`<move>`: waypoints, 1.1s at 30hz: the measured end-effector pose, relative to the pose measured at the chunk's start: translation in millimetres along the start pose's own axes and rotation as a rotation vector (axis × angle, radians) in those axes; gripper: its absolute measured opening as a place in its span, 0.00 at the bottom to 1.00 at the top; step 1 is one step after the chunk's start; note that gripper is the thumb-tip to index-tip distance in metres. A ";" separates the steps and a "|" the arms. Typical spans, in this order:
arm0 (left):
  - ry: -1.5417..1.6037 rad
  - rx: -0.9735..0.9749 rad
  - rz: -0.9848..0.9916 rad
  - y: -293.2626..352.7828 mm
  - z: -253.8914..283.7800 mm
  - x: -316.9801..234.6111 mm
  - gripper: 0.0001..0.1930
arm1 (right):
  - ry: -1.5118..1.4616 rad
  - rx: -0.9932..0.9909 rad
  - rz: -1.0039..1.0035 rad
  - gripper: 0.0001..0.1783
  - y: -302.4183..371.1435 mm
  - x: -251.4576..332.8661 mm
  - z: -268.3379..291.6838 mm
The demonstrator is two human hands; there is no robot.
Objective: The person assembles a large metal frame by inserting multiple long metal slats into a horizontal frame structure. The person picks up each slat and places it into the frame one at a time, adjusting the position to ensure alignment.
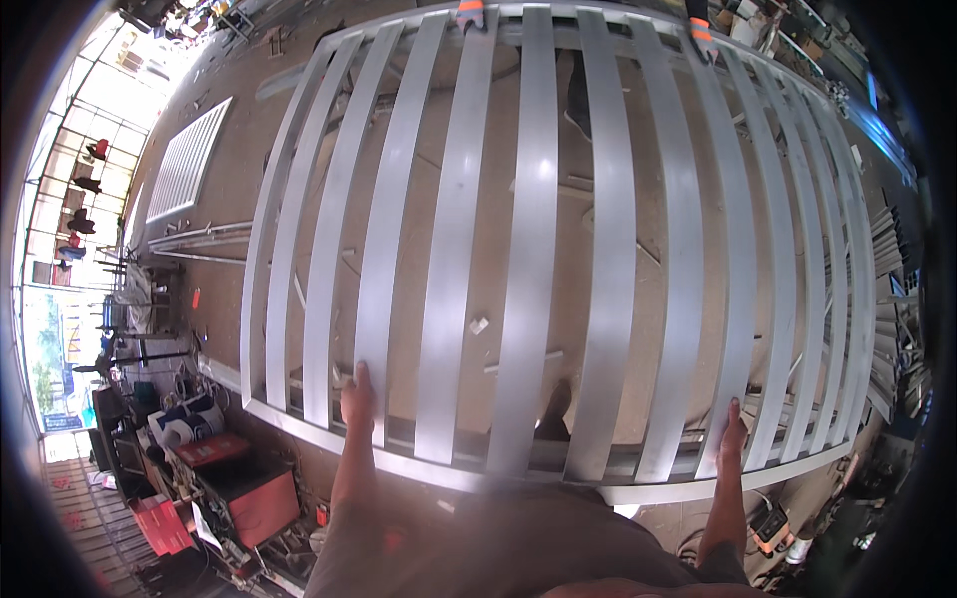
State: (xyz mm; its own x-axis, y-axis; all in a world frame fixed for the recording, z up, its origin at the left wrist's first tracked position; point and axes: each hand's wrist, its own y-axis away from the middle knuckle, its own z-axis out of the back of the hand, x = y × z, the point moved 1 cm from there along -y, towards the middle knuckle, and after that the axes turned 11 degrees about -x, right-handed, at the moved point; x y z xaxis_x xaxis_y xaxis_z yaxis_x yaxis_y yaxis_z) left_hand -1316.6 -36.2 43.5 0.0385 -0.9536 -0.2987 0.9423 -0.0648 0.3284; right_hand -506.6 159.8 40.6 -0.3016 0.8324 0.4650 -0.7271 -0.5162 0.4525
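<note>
A large silver slatted metal panel [538,179] with a rectangular frame stretches across the view in front of me. Near its close edge, my left hand [357,401] is closed around a slat left of the middle, thumb pointing away from me; most of its fingers are hidden. Further right, my right hand [733,437] grips another slat close to the same edge. At the far edge a co-worker's gloved left-side hand [472,15] and gloved right-side hand [704,42], both with orange on them, hold the panel.
Scraps of metal [523,363] lie on the brown floor beneath the panel. A red and black machine [249,488] stands at lower left. A smaller slatted panel [189,159] lies at far left. Stacked metal strips [887,329] and an orange-black tool [770,525] are on the right.
</note>
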 end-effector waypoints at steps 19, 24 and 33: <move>-0.123 0.163 -0.163 24.9 64.0 -36.3 0.49 | -0.298 0.274 0.083 0.54 0.5 16.0 33.7; -0.075 0.072 -0.149 7.0 115.7 -32.3 0.46 | -0.433 0.401 -0.019 0.53 41.1 19.4 5.5; 0.080 0.043 -0.273 -20.0 100.6 -6.3 0.48 | -0.271 0.221 0.046 0.44 62.9 30.3 21.6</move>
State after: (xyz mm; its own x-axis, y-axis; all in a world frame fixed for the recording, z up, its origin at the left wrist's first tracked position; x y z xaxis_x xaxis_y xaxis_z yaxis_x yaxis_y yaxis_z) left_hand -1369.1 -58.5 129.0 -0.1870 -0.8730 -0.4504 0.9063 -0.3302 0.2637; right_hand -548.1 148.2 99.6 -0.1343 0.7388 0.6604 -0.5568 -0.6076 0.5665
